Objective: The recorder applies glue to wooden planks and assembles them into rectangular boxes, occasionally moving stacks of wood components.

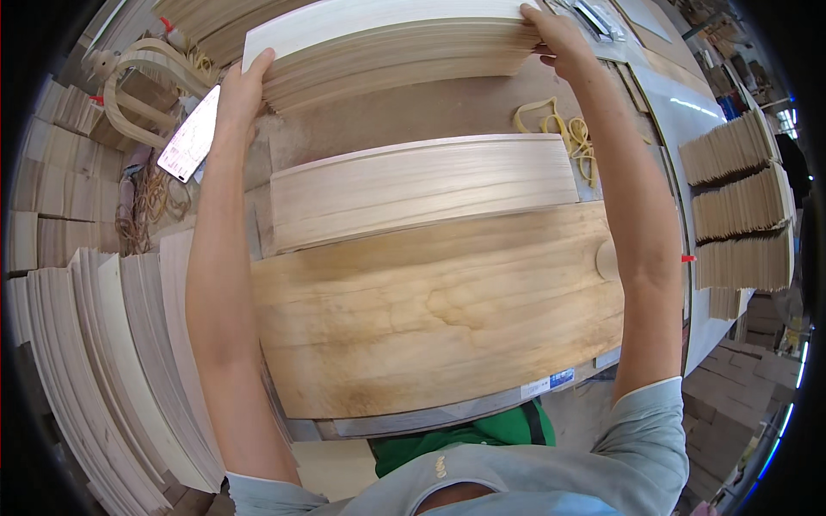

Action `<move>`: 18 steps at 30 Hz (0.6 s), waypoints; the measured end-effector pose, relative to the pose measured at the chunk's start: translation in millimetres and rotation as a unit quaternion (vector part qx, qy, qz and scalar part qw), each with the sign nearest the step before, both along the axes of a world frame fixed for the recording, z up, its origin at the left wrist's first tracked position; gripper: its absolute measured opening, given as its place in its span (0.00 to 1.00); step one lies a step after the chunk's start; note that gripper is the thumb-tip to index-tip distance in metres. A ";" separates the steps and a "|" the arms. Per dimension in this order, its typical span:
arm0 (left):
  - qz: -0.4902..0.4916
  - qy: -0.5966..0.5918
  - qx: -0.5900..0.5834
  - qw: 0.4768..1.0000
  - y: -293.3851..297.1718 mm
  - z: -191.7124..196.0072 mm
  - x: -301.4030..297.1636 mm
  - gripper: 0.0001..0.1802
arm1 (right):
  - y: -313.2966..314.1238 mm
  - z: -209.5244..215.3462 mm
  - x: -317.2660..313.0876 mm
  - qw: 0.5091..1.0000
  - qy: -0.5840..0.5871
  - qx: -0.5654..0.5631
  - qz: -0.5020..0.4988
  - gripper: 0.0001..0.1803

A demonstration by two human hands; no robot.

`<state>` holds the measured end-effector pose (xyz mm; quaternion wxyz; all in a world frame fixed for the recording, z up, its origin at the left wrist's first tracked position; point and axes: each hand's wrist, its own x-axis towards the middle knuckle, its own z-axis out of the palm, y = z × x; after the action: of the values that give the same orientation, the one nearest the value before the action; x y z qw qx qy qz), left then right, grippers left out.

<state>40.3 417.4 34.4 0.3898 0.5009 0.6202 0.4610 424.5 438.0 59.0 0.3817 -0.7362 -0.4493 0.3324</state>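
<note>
At the far side of the table is a stack of thin pale wooden boards (396, 47), with a whitish top board (370, 19). My left hand (241, 90) grips the stack's left end, thumb up at the near corner. At the right end my right hand (557, 39) has its thumb near the top and its fingers curled against the side. How many boards the hands clasp cannot be made out. Between my forearms lies a low pile of pale boards (422, 181), apart from the far stack. Nearer to me is a wide, stained wooden panel (439, 310).
Yellow straps (572, 133) lie right of the low pile. A white printed sheet or screen (191, 138) and a curved wooden frame (120, 95) are beside my left forearm. Board stacks (95, 344) stand at left, more wooden stacks (740, 202) at right.
</note>
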 end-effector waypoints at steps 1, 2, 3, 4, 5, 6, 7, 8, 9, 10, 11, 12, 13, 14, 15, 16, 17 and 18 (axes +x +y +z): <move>0.003 -0.010 -0.014 1.000 -0.8 0.7 -0.9 0.32 | -4.8 7.7 -9.7 0.999 -0.004 0.009 -0.037 0.19; 0.004 -0.009 -0.015 1.000 -0.3 -1.8 -3.7 0.32 | 9.2 -5.9 3.7 0.999 0.043 -0.001 -0.019 0.24; 0.002 -0.010 -0.015 1.000 1.3 -3.7 -6.8 0.33 | 8.5 -3.6 1.3 0.999 0.042 0.001 -0.019 0.24; 0.001 -0.009 -0.014 1.000 2.7 -5.1 -9.3 0.34 | 7.9 -1.1 -1.2 0.991 0.128 0.024 -0.018 0.25; 0.001 -0.009 -0.012 1.000 4.3 -6.1 -11.3 0.34 | 7.1 1.8 -3.2 0.976 0.213 0.047 -0.016 0.25; 0.004 -0.012 -0.015 1.000 5.1 -6.6 -12.3 0.35 | 9.2 1.7 -0.8 0.976 0.213 0.049 -0.016 0.25; 0.007 -0.015 -0.018 1.000 6.3 -7.5 -13.7 0.35 | 12.6 2.5 1.1 0.973 0.219 0.065 -0.012 0.26; 0.006 -0.014 -0.015 1.000 12.0 -14.8 -17.2 0.35 | 15.3 3.4 3.6 0.971 0.225 0.082 -0.007 0.26; 0.038 0.043 0.050 0.997 15.2 -17.8 -16.4 0.37 | 17.0 4.8 3.3 0.970 0.228 0.084 -0.005 0.26; 0.070 0.100 0.115 0.986 18.2 -19.3 -17.4 0.39 | 18.8 6.7 3.3 0.967 0.242 0.082 0.020 0.26; 0.066 0.238 0.246 0.937 18.8 -22.7 -17.9 0.42 | 20.6 8.9 3.6 0.962 0.256 0.081 0.045 0.26; 0.053 0.358 0.368 0.857 8.6 -16.7 8.9 0.46 | 17.1 11.6 9.8 0.964 0.251 0.082 0.037 0.26; 0.027 0.433 0.403 0.806 -4.8 -8.8 31.7 0.48 | 11.6 17.5 6.1 0.971 0.226 0.070 0.016 0.27; 0.001 0.504 0.434 0.747 -15.1 -3.7 50.4 0.49 | 6.3 23.0 2.4 0.978 0.201 0.057 -0.005 0.27; 0.001 0.507 0.432 0.746 -15.9 -4.5 59.4 0.49 | 3.1 26.8 -1.4 0.977 0.204 0.054 -0.003 0.27; -0.011 0.556 0.408 0.724 -10.4 -7.0 67.1 0.52 | 2.6 31.1 -3.9 0.978 0.205 0.048 -0.006 0.27; -0.024 0.603 0.384 0.699 -6.3 -10.3 71.0 0.54 | 1.4 33.7 -6.8 0.978 0.206 0.042 -0.010 0.28; -0.026 0.599 0.390 0.699 0.2 -15.5 76.0 0.54 | 0.6 35.1 -3.4 0.978 0.204 0.046 -0.016 0.28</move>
<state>116.3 417.6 18.9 -0.2825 0.7941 0.4746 0.2535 421.1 438.6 94.1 0.5044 -0.6412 -0.3650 0.4485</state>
